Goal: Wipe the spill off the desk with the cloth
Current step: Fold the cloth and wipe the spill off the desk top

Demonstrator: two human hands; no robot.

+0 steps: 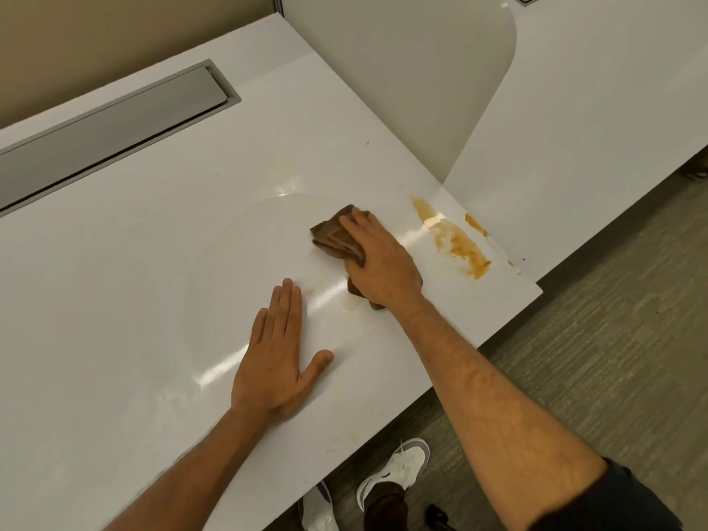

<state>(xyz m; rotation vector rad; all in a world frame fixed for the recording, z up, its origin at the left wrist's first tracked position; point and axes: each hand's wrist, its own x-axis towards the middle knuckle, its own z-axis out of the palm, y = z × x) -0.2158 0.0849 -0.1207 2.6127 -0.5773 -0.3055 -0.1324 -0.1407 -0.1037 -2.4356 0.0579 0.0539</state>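
A folded brown cloth [332, 236] lies on the white desk [115, 285] near its middle. My right hand [377, 262] presses flat on the cloth with the fingers straight, covering most of it. A brown-orange spill [458, 241] streaks the desk's right corner, to the right of the cloth and apart from it. A faint pale smear [350, 302] shows just below the cloth. My left hand [277, 358] rests flat on the desk, fingers straight, nearer the front edge.
A grey cable tray lid [115, 124] is set into the desk at the back left. A white rounded divider panel [413, 74] stands at the back right, with another desk [597, 120] beyond. Carpet and white shoes [398, 469] are below the desk edge.
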